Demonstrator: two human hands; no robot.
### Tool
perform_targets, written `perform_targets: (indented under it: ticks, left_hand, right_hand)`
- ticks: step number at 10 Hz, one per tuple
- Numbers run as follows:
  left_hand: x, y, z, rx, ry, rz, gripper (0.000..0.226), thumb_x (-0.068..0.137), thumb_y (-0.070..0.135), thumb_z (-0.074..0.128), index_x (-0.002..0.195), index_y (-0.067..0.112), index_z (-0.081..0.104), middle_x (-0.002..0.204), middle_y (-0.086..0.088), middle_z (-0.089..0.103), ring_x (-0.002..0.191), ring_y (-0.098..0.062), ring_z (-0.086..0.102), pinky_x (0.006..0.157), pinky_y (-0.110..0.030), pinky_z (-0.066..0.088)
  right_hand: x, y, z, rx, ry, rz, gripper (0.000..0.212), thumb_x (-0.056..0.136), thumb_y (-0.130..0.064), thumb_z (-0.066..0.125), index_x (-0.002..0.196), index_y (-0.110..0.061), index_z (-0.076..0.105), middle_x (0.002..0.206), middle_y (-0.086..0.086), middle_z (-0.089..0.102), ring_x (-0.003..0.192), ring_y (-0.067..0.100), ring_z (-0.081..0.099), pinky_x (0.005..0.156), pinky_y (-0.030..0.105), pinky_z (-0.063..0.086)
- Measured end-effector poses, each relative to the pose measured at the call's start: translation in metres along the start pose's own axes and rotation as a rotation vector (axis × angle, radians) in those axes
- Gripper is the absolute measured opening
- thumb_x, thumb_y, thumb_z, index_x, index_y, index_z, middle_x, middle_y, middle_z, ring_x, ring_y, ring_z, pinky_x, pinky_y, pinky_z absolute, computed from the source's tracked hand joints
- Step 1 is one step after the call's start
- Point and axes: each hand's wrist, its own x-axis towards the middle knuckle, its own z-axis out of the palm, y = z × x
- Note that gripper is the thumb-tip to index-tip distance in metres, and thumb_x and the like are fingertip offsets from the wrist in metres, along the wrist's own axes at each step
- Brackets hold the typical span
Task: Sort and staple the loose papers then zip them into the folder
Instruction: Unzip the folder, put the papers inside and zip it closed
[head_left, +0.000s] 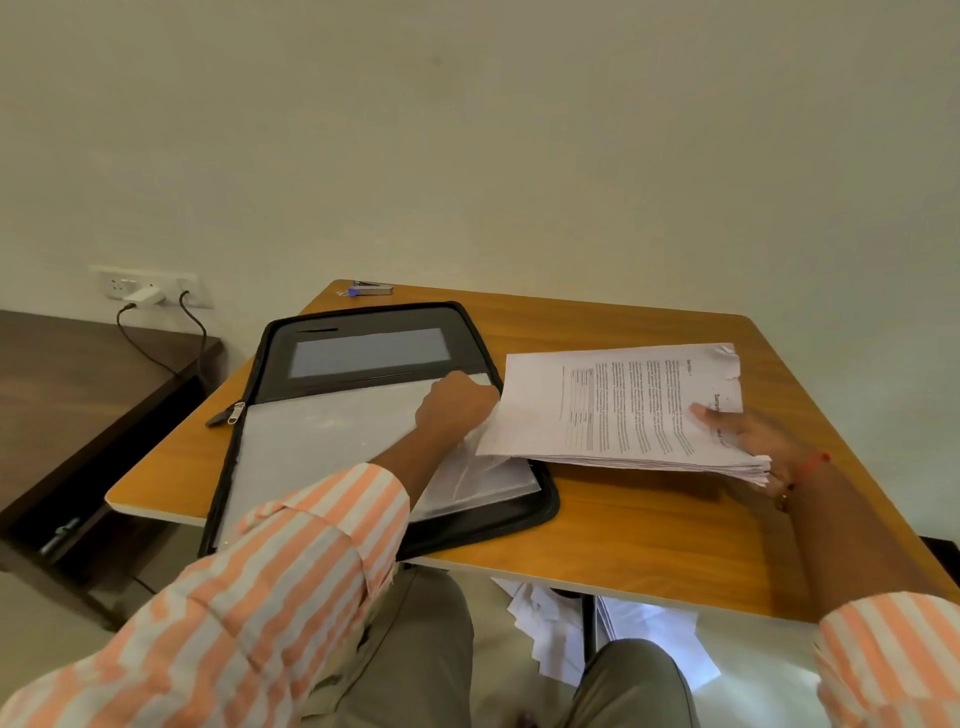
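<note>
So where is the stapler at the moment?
In the head view, the stapler lies at the far left corner of the table, close to the wall and just beyond the top edge of the open folder.

Soft, even indoor light, faint shadows, wide-angle bending at edges, slight blur.

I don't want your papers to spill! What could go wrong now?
1. The right hand alone holds the thick stack of papers by one end, so sheets might slide off.
2. The stack's far corner is already torn; it could snag on the plastic sleeve that the left hand holds.
3. The folder hangs over the table's near edge and might tip.
</note>
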Motion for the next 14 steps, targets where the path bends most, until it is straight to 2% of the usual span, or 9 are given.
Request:
perform_targets:
  ticks: [2,3,5,6,8,10,11,13,14]
  left_hand:
    - [0.011,0.009,-0.003,0.021,0.008,0.031,0.017,0.091,0.028,0.059,0.082,0.014,0.062,0.085,-0.004,0.068,0.079,-0.023,0.066,0.077,-0.033,0.055]
    - [0.019,0.010,-0.002,-0.042,0.016,0.006,0.021,0.094,0.028,0.056,0.082,0.012,0.063,0.081,-0.005,0.068,0.074,-0.023,0.068,0.077,-0.032,0.057]
    - [0.033,0.008,0.003,-0.170,0.080,-0.060,0.035,0.099,0.023,0.049,0.066,0.010,0.051,0.060,-0.005,0.053,0.054,-0.018,0.053,0.055,-0.024,0.043]
    - [0.037,0.007,0.003,-0.177,0.099,-0.053,0.036,0.098,0.019,0.052,0.063,0.011,0.050,0.058,-0.004,0.052,0.054,-0.017,0.052,0.056,-0.025,0.042]
    - [0.044,0.004,0.001,-0.221,0.051,0.013,0.021,0.098,0.018,0.053,0.081,0.008,0.060,0.082,-0.008,0.061,0.085,-0.026,0.059,0.080,-0.037,0.054]
    - [0.045,0.002,-0.003,-0.257,0.069,0.076,0.014,0.096,0.014,0.051,0.090,0.010,0.063,0.089,-0.009,0.062,0.083,-0.025,0.057,0.077,-0.036,0.051]
    - [0.044,0.003,0.000,-0.302,0.126,0.097,0.017,0.096,0.012,0.053,0.087,0.011,0.067,0.081,-0.006,0.062,0.071,-0.020,0.058,0.065,-0.028,0.050]
    - [0.048,0.003,-0.004,-0.104,0.117,0.169,0.031,0.089,0.005,0.051,0.060,0.015,0.054,0.080,-0.008,0.067,0.063,-0.023,0.054,0.061,-0.032,0.049]
    - [0.047,0.006,-0.006,-0.053,0.080,0.117,0.023,0.094,0.015,0.056,0.072,0.010,0.060,0.071,-0.004,0.061,0.062,-0.018,0.058,0.057,-0.028,0.053]
  right_hand:
    - [0.009,-0.006,-0.002,-0.220,0.022,-0.074,0.019,0.092,-0.001,0.062,0.110,-0.009,0.064,0.100,0.017,0.073,0.068,0.020,0.075,0.049,0.026,0.056]
    - [0.020,-0.007,-0.007,-0.256,-0.021,-0.043,0.032,0.091,-0.001,0.064,0.123,-0.004,0.062,0.111,0.020,0.072,0.079,0.025,0.075,0.054,0.029,0.059]
    - [0.020,-0.013,-0.002,-0.248,-0.029,-0.022,0.024,0.092,0.003,0.061,0.113,-0.008,0.061,0.092,0.014,0.071,0.060,0.013,0.072,0.046,0.021,0.053]
    - [0.025,-0.015,-0.001,-0.210,-0.050,-0.018,0.027,0.092,0.004,0.062,0.117,-0.005,0.061,0.095,0.014,0.073,0.066,0.015,0.073,0.050,0.021,0.055]
    - [0.046,-0.017,-0.002,-0.077,-0.092,0.086,0.039,0.091,0.006,0.058,0.130,0.001,0.056,0.111,0.016,0.070,0.093,0.023,0.071,0.065,0.024,0.060]
    - [0.046,-0.025,0.004,-0.003,-0.172,0.116,0.029,0.096,0.011,0.043,0.116,-0.003,0.060,0.095,0.011,0.076,0.078,0.018,0.075,0.062,0.022,0.059]
    - [0.046,-0.027,0.003,0.001,-0.152,0.095,0.020,0.101,-0.002,0.044,0.114,-0.003,0.060,0.088,0.010,0.077,0.070,0.017,0.074,0.055,0.023,0.057]
    - [0.053,-0.028,-0.002,-0.497,-0.120,-0.081,0.020,0.097,-0.020,0.060,0.116,-0.017,0.064,0.103,-0.006,0.076,0.091,0.014,0.074,0.070,0.023,0.058]
    - [0.052,-0.038,0.000,-0.618,-0.098,-0.144,0.022,0.094,-0.014,0.065,0.116,-0.013,0.063,0.105,0.000,0.073,0.087,0.010,0.072,0.071,0.022,0.056]
